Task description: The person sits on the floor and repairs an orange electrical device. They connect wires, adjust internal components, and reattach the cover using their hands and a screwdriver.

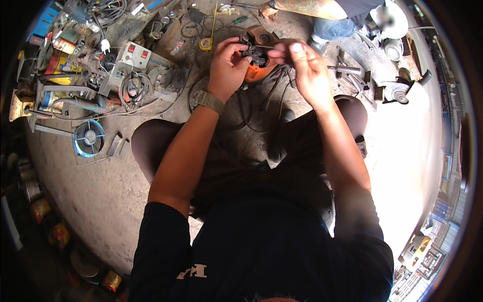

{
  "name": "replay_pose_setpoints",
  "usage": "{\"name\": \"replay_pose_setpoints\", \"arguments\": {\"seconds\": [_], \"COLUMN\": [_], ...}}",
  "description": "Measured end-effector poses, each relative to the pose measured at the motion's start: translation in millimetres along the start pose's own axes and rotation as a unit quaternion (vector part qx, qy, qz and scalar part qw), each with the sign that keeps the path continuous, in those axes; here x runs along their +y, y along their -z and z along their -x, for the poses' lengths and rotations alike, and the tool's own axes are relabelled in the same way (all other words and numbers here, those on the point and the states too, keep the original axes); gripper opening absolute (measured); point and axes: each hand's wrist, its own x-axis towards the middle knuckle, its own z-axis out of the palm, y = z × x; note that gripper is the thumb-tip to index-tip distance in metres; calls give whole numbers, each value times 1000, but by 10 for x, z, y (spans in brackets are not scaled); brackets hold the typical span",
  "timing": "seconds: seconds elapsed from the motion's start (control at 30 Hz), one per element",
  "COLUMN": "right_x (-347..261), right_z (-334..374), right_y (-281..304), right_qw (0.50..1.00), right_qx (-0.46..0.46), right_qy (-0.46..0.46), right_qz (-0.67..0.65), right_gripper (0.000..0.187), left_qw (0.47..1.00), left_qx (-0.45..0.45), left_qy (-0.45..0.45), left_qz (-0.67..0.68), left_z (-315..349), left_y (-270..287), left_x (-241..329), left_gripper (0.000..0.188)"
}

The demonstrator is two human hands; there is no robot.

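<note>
- Near the left edge of the floor (100, 196), a blue round fan (89, 136) is lying just beside some small metal pieces.
- Farther in from that edge, a grey box with red switches (134, 54) is standing behind a coiled cable (135, 89).
- Toward the floor's far edge, a yellow tape measure (206, 44) is resting with its blade drawn out.
- The left hand (226, 68) is holding the near work: its fingers are curling around the dark parts of the orange tool, thumb and fingertips gripping from the left.
- The orange tool (259, 73) is sitting between both hands, above the floor and beyond the knees, its dark inner parts showing; the step in hand seems to be fine work on those parts.
- Beyond it, a co-worker's hand (268, 11) is reaching down to the floor, well apart.
- The right hand (307, 68) is pressing thumb and forefinger together, apparently pinching a slim piece (265, 47) that is pointing at the tool; blur is hiding its kind. The next move is probably calling for a steady left grip and light, exact fingertip control.
- Toward the floor's right edge, an angle grinder (396, 92) is lying unattended.
</note>
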Motion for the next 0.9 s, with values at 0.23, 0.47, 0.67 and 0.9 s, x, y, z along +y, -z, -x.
{"name": "replay_pose_setpoints", "arguments": {"seconds": [0.23, 0.47, 0.67, 0.9], "right_x": [-69, -119, -12, 162], "right_z": [-230, -310, -434, -444], "right_y": [-17, -129, -195, -217], "right_qw": [987, 958, 982, 970], "right_qx": [-18, 9, -13, -15], "right_qy": [-35, 69, -27, 40], "right_qz": [156, 279, 185, 239], "right_gripper": [13, 9, 13, 20], "left_qw": [995, 999, 999, 999], "left_qx": [19, 9, 7, 10], "left_qy": [-85, -48, -45, -45], "left_qz": [-49, -24, -11, -20], "left_z": [-81, -51, -59, -46], "left_y": [20, 24, 24, 0], "left_x": [-208, -132, -169, -165], "left_gripper": [25, 25, 26, 26]}}
